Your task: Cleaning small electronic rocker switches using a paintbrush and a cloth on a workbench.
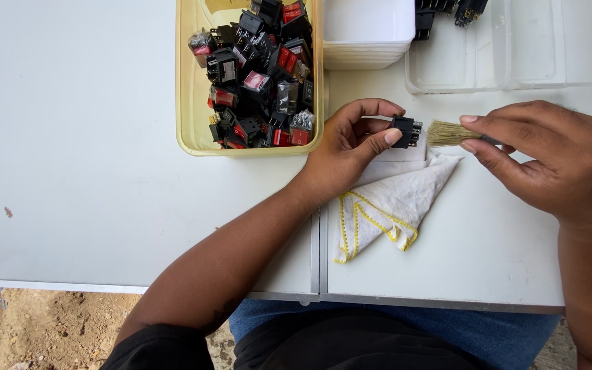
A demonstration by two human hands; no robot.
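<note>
Left hand (340, 154) fingers (386, 138) pinched closed on black switch (404, 131); right hand (549, 161) fingers closed around brush (450, 133), bristles just beside switch, above white cloth (385, 205) on table (90, 171).

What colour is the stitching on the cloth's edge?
Yellow, on a white cloth; seen in the head view.

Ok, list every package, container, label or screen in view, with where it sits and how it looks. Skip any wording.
Yellow tub: top centre, translucent rectangle, full of black and red switches.
White trays: stacked right of the tub, rectangular.
Clear tray: top right, shallow, transparent, with a few black parts at its far edge.
Labels, signs, screens: none to be seen.
</note>
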